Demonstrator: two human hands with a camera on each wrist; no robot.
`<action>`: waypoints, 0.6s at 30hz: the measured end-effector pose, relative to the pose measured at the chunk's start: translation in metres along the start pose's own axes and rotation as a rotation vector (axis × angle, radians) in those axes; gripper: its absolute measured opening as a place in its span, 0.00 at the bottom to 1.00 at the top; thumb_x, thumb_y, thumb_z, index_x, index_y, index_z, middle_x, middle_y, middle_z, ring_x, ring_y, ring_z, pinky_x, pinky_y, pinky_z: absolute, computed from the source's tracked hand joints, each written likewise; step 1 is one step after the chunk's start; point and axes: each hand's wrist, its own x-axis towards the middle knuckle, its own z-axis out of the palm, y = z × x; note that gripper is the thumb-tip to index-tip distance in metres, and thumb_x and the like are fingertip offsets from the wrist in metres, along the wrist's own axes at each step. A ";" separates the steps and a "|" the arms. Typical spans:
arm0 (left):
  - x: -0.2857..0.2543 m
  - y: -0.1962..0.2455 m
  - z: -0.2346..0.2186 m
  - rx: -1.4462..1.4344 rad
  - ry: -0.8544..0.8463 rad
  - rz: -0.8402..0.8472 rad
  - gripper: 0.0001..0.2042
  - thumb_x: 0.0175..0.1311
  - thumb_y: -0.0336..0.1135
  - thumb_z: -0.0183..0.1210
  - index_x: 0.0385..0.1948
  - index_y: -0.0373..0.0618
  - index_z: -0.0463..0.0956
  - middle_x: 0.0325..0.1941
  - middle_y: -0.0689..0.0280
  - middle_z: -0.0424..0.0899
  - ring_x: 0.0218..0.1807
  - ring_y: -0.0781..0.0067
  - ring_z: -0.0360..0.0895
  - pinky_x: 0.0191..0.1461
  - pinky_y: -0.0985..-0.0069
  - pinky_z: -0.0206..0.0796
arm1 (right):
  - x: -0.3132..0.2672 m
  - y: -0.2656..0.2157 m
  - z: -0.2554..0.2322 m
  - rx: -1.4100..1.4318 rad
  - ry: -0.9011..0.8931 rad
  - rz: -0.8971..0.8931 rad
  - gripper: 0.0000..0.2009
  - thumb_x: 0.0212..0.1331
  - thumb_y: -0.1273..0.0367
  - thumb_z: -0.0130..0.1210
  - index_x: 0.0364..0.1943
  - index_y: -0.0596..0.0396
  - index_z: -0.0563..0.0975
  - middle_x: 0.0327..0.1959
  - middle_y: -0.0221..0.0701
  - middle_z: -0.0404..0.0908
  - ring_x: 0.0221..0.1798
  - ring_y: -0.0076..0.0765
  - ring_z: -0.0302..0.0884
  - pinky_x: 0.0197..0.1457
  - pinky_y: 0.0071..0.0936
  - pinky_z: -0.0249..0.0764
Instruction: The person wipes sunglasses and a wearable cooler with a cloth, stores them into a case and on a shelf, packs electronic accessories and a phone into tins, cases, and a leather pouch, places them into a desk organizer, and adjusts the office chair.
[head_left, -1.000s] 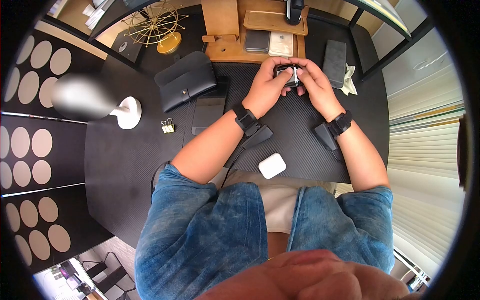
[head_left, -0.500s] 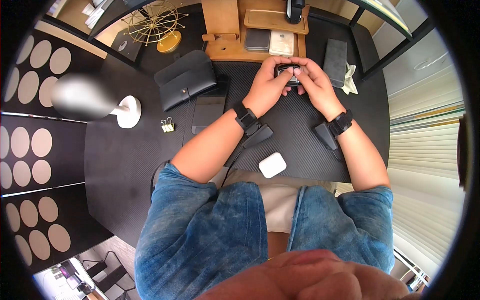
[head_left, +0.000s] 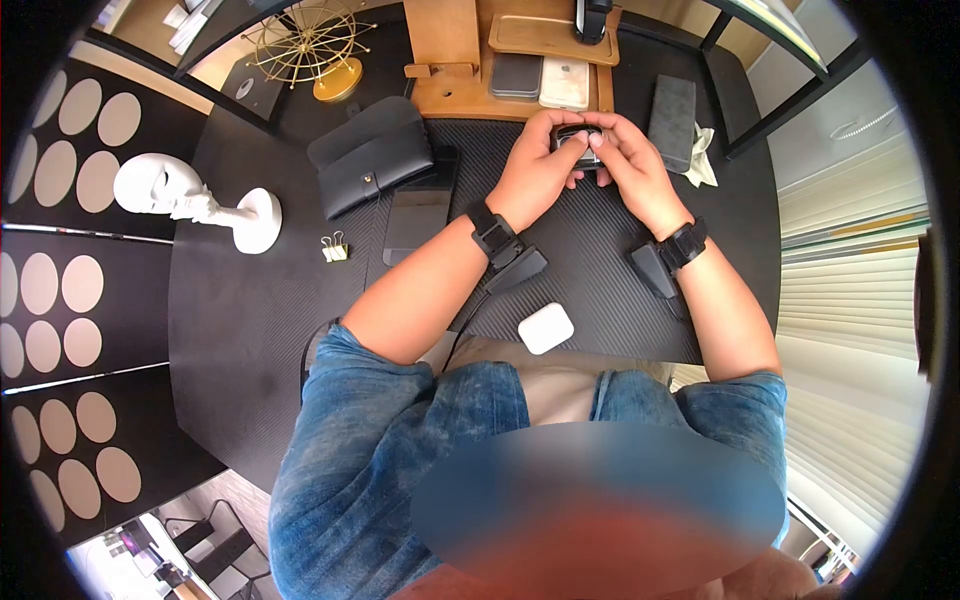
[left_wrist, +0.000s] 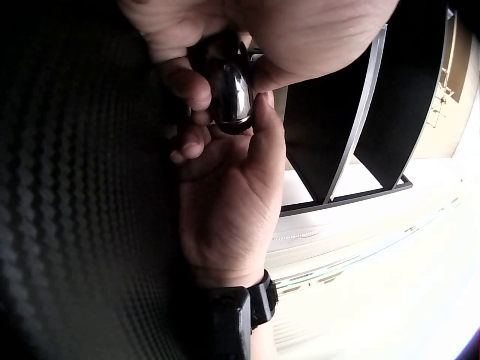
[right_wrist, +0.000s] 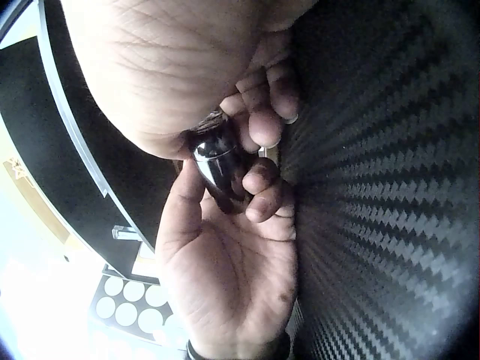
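Indoors, a curved black surface (head_left: pixel 260 330), textured like carbon fiber, is bordered on the right by white slatted blinds (head_left: pixel 845 320). On it are set a wooden organizer (head_left: pixel 450 97), a black flap pouch (head_left: pixel 367 158) and a smooth white earbud case (head_left: pixel 546 328). Before the organizer, a glossy black rounded object (left_wrist: pixel 234 91) is cradled between left hand (head_left: pixel 538 162) and right hand (head_left: pixel 632 168), gripped by the curled fingers and thumbs of both.

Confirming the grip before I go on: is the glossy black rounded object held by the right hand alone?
No, the left hand and right hand both grip the glossy black rounded object.
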 end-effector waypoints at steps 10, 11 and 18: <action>0.001 -0.001 0.000 -0.003 0.004 0.008 0.13 0.71 0.35 0.55 0.52 0.40 0.69 0.38 0.68 0.76 0.30 0.83 0.73 0.34 0.82 0.72 | 0.000 0.003 -0.001 -0.005 -0.002 0.003 0.16 0.71 0.65 0.51 0.57 0.58 0.73 0.32 0.23 0.78 0.27 0.16 0.70 0.32 0.16 0.68; 0.001 -0.002 0.000 -0.003 0.005 0.007 0.13 0.71 0.35 0.55 0.52 0.40 0.69 0.38 0.68 0.76 0.30 0.83 0.73 0.34 0.82 0.72 | 0.000 0.003 -0.001 -0.004 -0.002 0.004 0.16 0.71 0.65 0.51 0.57 0.58 0.73 0.32 0.23 0.78 0.27 0.16 0.70 0.32 0.16 0.68; 0.001 -0.003 -0.001 0.021 -0.008 0.020 0.13 0.71 0.35 0.55 0.52 0.40 0.69 0.39 0.67 0.76 0.30 0.83 0.73 0.35 0.82 0.72 | 0.000 0.004 -0.001 -0.016 0.009 0.000 0.16 0.70 0.64 0.52 0.56 0.58 0.73 0.30 0.23 0.77 0.27 0.16 0.70 0.31 0.16 0.68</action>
